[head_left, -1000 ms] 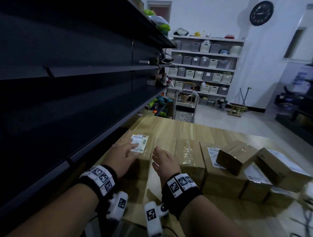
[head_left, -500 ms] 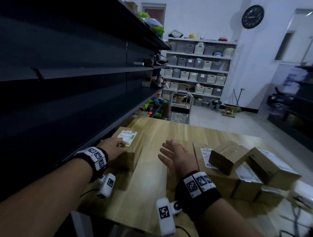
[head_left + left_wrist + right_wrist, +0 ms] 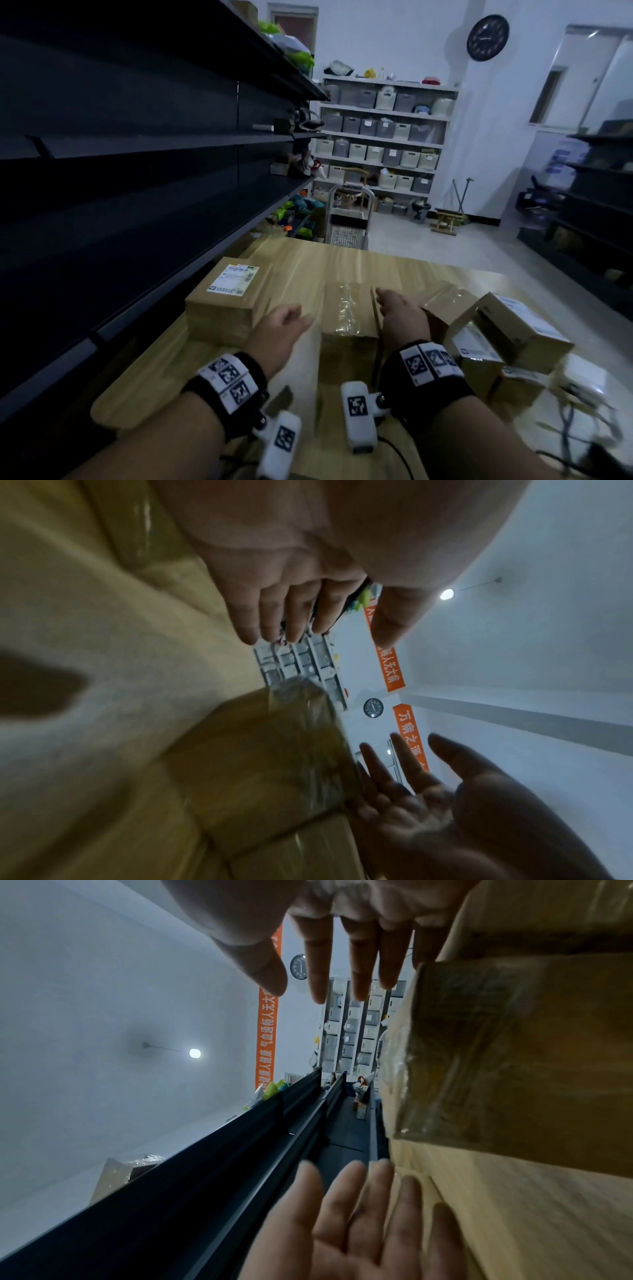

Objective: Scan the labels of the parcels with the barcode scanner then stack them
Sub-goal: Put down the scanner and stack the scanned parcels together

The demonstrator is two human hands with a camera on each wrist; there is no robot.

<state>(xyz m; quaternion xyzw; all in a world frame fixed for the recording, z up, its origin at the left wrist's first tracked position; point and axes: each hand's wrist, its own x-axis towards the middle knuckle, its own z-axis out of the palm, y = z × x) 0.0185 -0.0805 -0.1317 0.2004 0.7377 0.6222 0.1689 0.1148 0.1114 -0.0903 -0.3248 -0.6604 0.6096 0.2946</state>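
The labelled parcel [image 3: 227, 301] sits left on the tabletop [image 3: 342, 267]. Our left hand [image 3: 281, 330] and right hand [image 3: 402, 317], both released, flank the taped parcel [image 3: 347, 315]; we should press its sides evenly, then lift level.

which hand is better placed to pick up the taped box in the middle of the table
Right. The right hand is open at the taped box's right edge; the left hand hovers open short of its left side.
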